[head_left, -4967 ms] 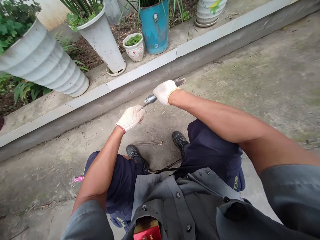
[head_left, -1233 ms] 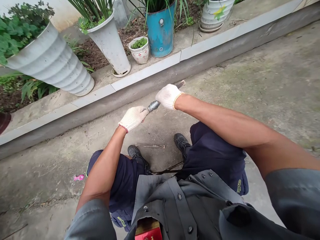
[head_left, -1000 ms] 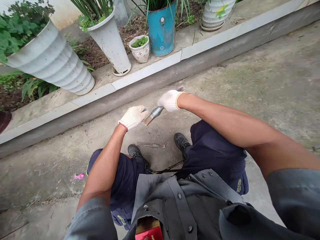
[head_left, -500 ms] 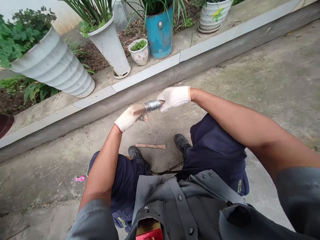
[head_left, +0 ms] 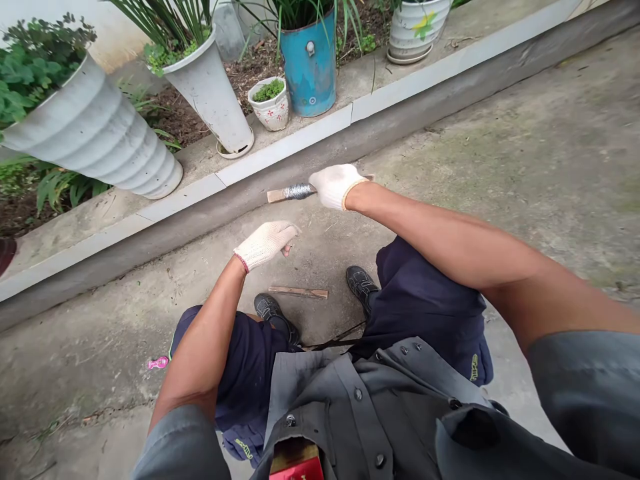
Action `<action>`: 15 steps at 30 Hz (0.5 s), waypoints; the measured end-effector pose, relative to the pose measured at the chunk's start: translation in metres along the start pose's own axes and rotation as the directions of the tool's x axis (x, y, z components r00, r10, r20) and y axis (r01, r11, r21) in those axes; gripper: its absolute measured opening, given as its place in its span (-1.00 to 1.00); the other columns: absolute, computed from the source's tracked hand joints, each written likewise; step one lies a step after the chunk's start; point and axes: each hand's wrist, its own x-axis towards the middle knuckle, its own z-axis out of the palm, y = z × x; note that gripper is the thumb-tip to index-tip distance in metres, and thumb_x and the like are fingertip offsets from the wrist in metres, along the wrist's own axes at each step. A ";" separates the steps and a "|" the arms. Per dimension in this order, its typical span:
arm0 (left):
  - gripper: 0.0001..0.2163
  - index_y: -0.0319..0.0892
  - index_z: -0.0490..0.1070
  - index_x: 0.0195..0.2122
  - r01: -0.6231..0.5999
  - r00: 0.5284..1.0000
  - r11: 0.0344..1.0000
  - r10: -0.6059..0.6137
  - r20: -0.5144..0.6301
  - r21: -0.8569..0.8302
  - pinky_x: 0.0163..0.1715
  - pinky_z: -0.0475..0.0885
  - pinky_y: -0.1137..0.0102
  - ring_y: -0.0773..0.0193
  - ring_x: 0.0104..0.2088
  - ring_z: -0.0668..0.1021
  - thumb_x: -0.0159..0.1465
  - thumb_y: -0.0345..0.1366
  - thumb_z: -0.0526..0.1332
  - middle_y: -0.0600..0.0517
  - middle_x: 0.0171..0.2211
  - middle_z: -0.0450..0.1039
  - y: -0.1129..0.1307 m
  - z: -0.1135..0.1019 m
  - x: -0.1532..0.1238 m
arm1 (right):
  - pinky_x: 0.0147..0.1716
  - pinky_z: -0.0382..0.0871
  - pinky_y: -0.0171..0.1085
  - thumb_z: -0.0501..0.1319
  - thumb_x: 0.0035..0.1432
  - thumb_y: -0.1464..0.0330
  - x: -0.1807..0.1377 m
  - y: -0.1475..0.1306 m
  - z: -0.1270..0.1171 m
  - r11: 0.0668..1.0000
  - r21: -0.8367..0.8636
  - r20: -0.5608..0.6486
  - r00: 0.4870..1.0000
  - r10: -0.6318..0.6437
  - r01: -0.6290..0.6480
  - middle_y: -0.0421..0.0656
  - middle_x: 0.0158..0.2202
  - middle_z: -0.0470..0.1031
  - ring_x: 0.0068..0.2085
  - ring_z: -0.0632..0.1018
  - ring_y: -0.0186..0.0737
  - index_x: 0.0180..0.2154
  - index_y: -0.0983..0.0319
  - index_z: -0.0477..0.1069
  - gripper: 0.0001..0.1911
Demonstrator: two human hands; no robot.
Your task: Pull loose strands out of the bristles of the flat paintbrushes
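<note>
1. We have the wire-wound stick (head_left: 299, 192) in the right hand (head_left: 337, 187), grip closed around the wood just past the winding.
2. From that fist we see the wound part and one bare end stick out to the left; a short bit of the other end peeks out beyond the wrist.
3. We place the stick nearly level, above the ground, close to the curb side.
4. Left hand (head_left: 267, 245): fingers curled, lower and to the left of the stick, apart from it. We can't tell if it pinches anything; fingertips too small and blurred.
5. Materials: we log silvery, shiny wire in tight, bulging turns; flat wood, light brown at the bare end.
6. Both gloves are white knit, ribbed; we note a red cuff edge on the left, yellow on the right.
7. On the ground between the shoes (head_left: 361, 287) we mark a second wooden strip (head_left: 299, 292), flat, straight, narrowed toward its right end.
8. Ground (head_left: 500, 167): rough grey concrete, greenish stains.
9. Behind, we get a ledge (head_left: 285, 150) with smooth pale tile edging, bearing a ribbed white planter (head_left: 107, 137), a small red-patterned pot (head_left: 271, 115) and a scuffed blue metal bucket (head_left: 309, 70).
</note>
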 end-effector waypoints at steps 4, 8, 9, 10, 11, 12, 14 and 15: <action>-0.70 -0.15 0.53 -0.26 0.045 0.997 0.998 -0.042 -0.060 0.051 -0.39 0.36 0.38 0.24 -0.47 0.54 0.37 -0.12 0.06 0.07 -0.51 0.50 0.004 -0.007 -0.003 | -0.08 0.43 -0.03 0.34 0.12 0.38 -0.011 -0.014 -0.002 0.995 -0.078 0.108 0.993 -0.054 0.062 0.17 -0.16 0.64 -0.07 0.64 0.17 0.01 0.29 0.63 -0.61; -0.67 -0.14 0.52 -0.36 0.058 0.990 0.976 -0.030 -0.135 0.208 -0.43 0.28 0.36 0.22 -0.47 0.50 0.37 -0.16 0.03 0.04 -0.53 0.48 0.002 -0.018 -0.005 | -0.02 0.37 -0.02 0.28 0.17 0.49 -0.026 -0.022 -0.009 0.971 -0.094 0.201 0.960 -0.197 0.219 0.20 -0.08 0.62 -0.02 0.62 0.13 0.01 0.36 0.62 -0.64; -0.67 -0.14 0.53 -0.36 0.048 0.990 0.971 -0.015 -0.141 0.235 -0.42 0.28 0.36 0.21 -0.46 0.49 0.37 -0.16 0.03 0.04 -0.53 0.48 0.000 -0.021 -0.005 | -0.02 0.37 -0.04 0.27 0.17 0.50 -0.028 -0.023 -0.009 0.962 -0.093 0.216 0.949 -0.232 0.256 0.19 -0.07 0.62 -0.02 0.62 0.11 0.01 0.35 0.62 -0.63; -0.67 -0.14 0.55 -0.35 0.043 0.989 0.969 -0.006 -0.150 0.244 -0.41 0.27 0.35 0.21 -0.45 0.49 0.37 -0.15 0.03 0.04 -0.53 0.48 -0.002 -0.023 -0.005 | -0.03 0.37 -0.06 0.27 0.16 0.51 -0.029 -0.023 -0.008 0.954 -0.089 0.229 0.938 -0.259 0.286 0.16 -0.07 0.62 -0.02 0.61 0.09 0.01 0.34 0.62 -0.63; -0.68 -0.14 0.56 -0.33 0.046 0.987 0.969 -0.007 -0.160 0.243 -0.40 0.27 0.35 0.21 -0.46 0.48 0.36 -0.15 0.05 0.04 -0.53 0.48 -0.003 -0.024 -0.004 | -0.04 0.37 -0.08 0.27 0.15 0.50 -0.029 -0.022 -0.007 0.949 -0.081 0.240 0.930 -0.279 0.306 0.14 -0.07 0.63 -0.03 0.61 0.07 0.01 0.31 0.62 -0.63; -0.68 -0.14 0.56 -0.33 0.054 0.985 0.970 -0.014 -0.170 0.237 -0.40 0.27 0.35 0.21 -0.46 0.48 0.36 -0.14 0.06 0.04 -0.54 0.48 -0.005 -0.026 -0.004 | -0.04 0.36 -0.10 0.28 0.13 0.49 -0.028 -0.020 -0.005 0.946 -0.069 0.253 0.923 -0.291 0.317 0.10 -0.08 0.63 -0.03 0.61 0.05 0.00 0.29 0.62 -0.63; -0.69 -0.14 0.53 -0.39 0.072 0.983 0.972 -0.031 -0.181 0.225 -0.41 0.27 0.34 0.23 -0.49 0.46 0.34 -0.13 0.08 0.04 -0.54 0.49 -0.007 -0.027 -0.003 | -0.07 0.34 -0.14 0.29 0.11 0.47 -0.026 -0.016 -0.001 0.940 -0.027 0.282 0.904 -0.321 0.341 0.03 -0.11 0.64 -0.06 0.60 0.00 -0.04 0.23 0.63 -0.65; -0.69 -0.14 0.50 -0.43 0.074 0.983 0.973 -0.035 -0.182 0.217 -0.41 0.27 0.34 0.24 -0.49 0.46 0.34 -0.13 0.09 0.04 -0.54 0.49 -0.009 -0.028 -0.003 | -0.08 0.33 -0.16 0.30 0.10 0.45 -0.025 -0.013 0.000 0.934 0.004 0.293 0.892 -0.343 0.358 0.00 -0.13 0.64 -0.08 0.60 -0.02 -0.07 0.21 0.63 -0.67</action>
